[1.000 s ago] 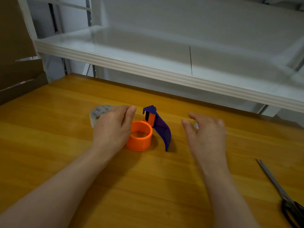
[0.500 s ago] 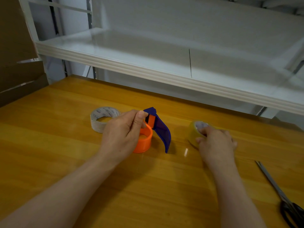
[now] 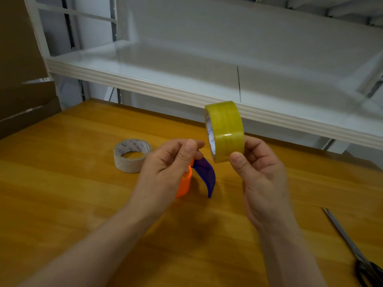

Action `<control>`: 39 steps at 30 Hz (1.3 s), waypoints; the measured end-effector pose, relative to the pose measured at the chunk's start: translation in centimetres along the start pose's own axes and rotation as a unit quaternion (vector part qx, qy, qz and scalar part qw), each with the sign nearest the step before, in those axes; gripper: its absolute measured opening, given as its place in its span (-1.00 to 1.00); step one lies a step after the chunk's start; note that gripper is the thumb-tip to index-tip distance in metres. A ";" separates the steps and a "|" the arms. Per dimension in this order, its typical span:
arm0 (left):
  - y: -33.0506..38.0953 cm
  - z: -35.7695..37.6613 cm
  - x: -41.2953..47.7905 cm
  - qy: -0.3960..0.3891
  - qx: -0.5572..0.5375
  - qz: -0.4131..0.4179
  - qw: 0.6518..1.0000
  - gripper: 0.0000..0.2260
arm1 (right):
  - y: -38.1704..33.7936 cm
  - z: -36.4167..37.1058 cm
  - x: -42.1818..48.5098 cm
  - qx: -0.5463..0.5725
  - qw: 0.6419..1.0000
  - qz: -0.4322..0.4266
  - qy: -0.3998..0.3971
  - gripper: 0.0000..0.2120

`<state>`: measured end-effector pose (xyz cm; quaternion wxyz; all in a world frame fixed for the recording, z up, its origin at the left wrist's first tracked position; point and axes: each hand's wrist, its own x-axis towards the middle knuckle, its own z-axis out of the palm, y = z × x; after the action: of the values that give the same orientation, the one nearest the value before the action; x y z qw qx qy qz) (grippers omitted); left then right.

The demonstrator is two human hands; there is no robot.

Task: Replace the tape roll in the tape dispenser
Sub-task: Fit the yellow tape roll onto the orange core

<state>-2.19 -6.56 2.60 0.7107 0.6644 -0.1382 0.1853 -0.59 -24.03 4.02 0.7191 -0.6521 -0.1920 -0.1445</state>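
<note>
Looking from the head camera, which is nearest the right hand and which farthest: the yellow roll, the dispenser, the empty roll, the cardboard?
1. The yellow roll: pinched in the right hand itself.
2. The dispenser: just to its left, gripped by the left hand.
3. The empty roll: farther left, on the table.
4. The cardboard: far left, beyond the table.

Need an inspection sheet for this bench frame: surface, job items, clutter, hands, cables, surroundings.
Surface: wooden table.
Job's things: yellow tape roll held up on edge; tape dispenser tilted in hand; pale roll, mostly core, flat on table.
Clutter: scissors at right edge.
Hands: left hand grips the tape dispenser; right hand pinches the yellow tape roll.
Cables: nothing seen.
Surroundings: white shelf behind; cardboard at left.
</note>
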 end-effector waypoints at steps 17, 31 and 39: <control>1.2 -0.2 -0.2 -0.003 -0.143 -0.063 0.988 -0.74 | 0.8 2.2 -1.2 -0.028 0.992 0.008 -0.125 -0.86; 0.2 0.7 -1.3 -0.070 -0.040 -0.008 0.997 -0.65 | 0.4 2.4 -1.4 0.039 0.997 0.036 -0.062 -0.87; 0.9 0.2 -0.7 -0.022 -0.111 -0.031 0.993 -0.80 | -0.5 2.4 -1.4 0.008 0.994 -0.005 -0.105 -0.81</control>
<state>-3.19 -6.79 3.11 0.7823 0.5891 -0.1531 0.1323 -2.29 -21.76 3.99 0.6993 -0.6570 -0.2708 -0.0769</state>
